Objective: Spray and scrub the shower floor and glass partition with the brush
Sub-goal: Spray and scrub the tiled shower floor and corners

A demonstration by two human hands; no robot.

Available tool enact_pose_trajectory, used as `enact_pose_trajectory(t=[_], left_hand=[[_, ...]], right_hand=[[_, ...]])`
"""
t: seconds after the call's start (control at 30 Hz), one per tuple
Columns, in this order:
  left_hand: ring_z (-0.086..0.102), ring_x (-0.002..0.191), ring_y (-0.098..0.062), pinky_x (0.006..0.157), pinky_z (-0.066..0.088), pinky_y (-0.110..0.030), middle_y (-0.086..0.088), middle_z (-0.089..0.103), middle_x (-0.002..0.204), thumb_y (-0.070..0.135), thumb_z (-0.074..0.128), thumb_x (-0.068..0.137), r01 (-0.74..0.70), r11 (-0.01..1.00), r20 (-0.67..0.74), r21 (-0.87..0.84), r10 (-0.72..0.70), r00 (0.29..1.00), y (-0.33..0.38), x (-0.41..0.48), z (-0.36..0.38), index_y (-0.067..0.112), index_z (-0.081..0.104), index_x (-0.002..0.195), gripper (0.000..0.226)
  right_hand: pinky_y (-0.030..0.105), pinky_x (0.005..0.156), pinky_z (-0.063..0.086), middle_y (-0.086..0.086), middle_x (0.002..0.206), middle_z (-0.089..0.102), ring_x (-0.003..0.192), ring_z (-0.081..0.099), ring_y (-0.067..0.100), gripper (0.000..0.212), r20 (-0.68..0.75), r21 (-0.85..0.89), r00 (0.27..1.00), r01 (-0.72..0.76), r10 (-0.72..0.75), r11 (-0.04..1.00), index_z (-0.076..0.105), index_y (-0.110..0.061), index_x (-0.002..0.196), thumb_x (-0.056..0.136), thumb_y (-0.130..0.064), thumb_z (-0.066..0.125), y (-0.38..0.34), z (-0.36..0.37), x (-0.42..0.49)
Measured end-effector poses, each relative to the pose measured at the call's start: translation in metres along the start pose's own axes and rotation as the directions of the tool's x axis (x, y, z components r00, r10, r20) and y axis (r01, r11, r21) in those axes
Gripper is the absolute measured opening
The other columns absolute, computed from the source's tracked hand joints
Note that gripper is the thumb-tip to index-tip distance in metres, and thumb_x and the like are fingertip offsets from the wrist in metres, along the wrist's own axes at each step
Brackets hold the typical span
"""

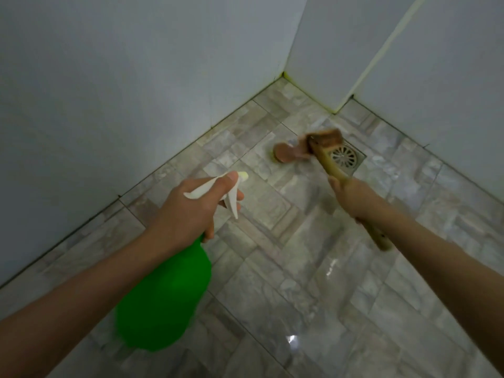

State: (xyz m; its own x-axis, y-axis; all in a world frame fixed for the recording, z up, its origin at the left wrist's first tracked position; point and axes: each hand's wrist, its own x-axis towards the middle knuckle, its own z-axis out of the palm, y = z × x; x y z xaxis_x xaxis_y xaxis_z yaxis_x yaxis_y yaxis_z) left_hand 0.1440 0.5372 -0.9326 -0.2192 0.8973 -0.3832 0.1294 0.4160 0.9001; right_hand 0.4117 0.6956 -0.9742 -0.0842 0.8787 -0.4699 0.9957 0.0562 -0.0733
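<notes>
brush (333, 162) gripped by right hand (351, 199) scrubs floor (300, 268) by drain (344, 157), left hand (191, 210) clutching spray bottle (169, 296); firm flat strokes advised.

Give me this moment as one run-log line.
left hand: grips green spray bottle above floor | right hand: grips brush handle | brush head: down on floor beside drain, blurred | phase: floor scrub

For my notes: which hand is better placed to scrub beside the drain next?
Right. The right hand grips the brush, its head at the drain; the left hand holds the spray bottle.
</notes>
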Motion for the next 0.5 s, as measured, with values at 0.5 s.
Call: enact_pose_trajectory(t=[0.5], left_hand=[[0.066, 0.051, -0.016, 0.054, 0.052, -0.032, -0.006, 0.079, 0.102, 0.090, 0.057, 0.073, 0.093, 0.995, 0.103, 0.037, -0.097, 0.990, -0.039, -0.013, 0.019, 0.029, 0.074, 0.115, 0.077]], right_hand=[[0.031, 0.061, 0.041, 0.002, 0.076, 0.050, 0.066, 0.050, 0.021, 0.044, 0.023, 0.038, 0.997, -0.078, 0.078, 0.996, 0.048, -0.013, 0.089, 0.099, -0.051, 0.027, 0.031, 0.060, -0.128]])
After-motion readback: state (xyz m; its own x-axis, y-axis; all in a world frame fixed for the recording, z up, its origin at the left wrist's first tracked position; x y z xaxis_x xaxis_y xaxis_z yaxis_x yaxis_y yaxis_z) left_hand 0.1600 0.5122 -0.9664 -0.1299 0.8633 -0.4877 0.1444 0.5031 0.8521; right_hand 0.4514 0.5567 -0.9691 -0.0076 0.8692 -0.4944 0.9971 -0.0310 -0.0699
